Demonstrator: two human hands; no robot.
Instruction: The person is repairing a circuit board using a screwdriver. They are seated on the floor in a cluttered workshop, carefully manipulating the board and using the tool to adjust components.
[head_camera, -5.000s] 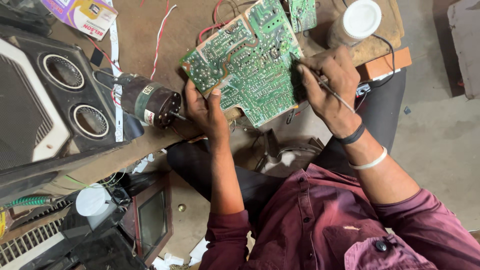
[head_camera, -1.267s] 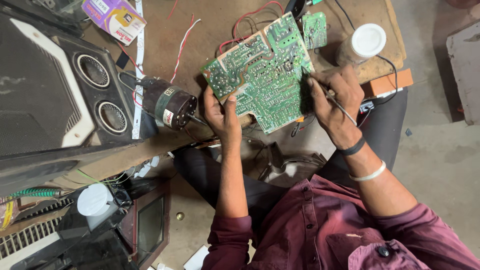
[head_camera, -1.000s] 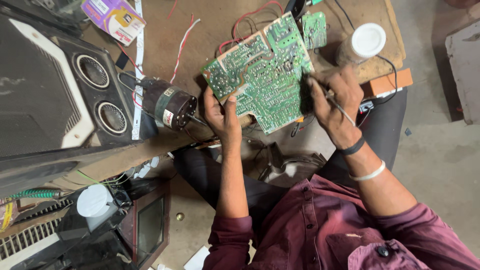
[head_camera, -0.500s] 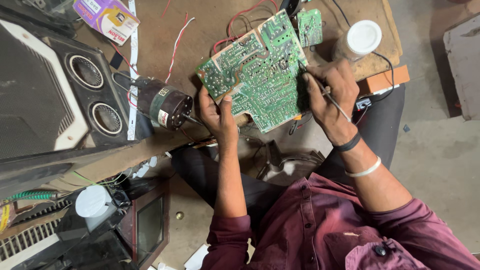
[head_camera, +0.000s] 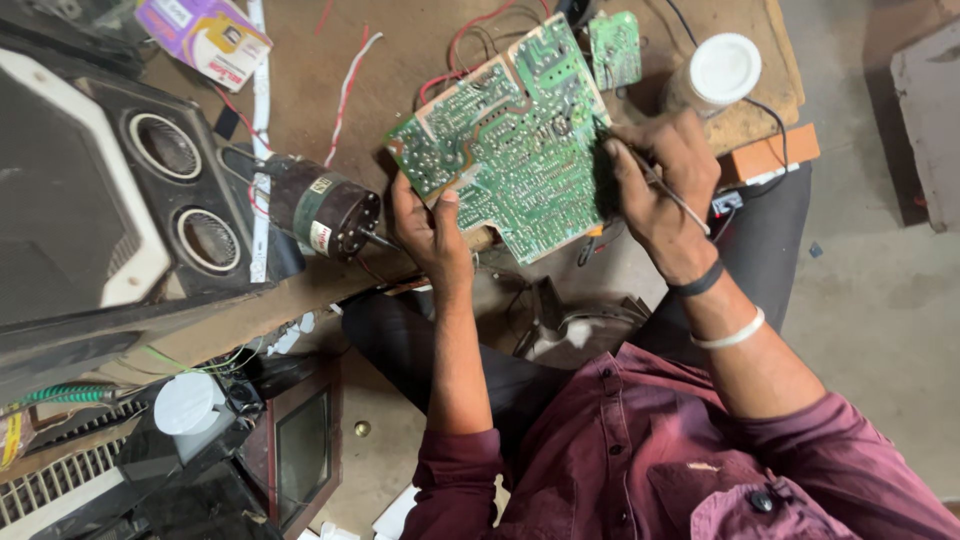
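Note:
A large green circuit board (head_camera: 505, 150) is tilted up over the wooden workbench (head_camera: 400, 60), solder side facing me. My left hand (head_camera: 428, 228) grips its lower left edge, thumb on the board's face. My right hand (head_camera: 660, 190) holds a thin pen-like tool (head_camera: 672, 193) at the board's right edge, the tip against the board. Red wires (head_camera: 470, 40) run from the board's top. A smaller green board (head_camera: 613, 48) sits just beyond it.
A small electric motor (head_camera: 320, 212) lies left of my left hand. A black speaker box (head_camera: 160, 190) stands at far left. A white-lidded jar (head_camera: 718, 72) and an orange block (head_camera: 768, 155) are at right. A small screen (head_camera: 300, 455) and clutter lie below the bench.
The view has shifted slightly; both hands keep their hold on the board and the tool. The board stays tilted up at about the same place.

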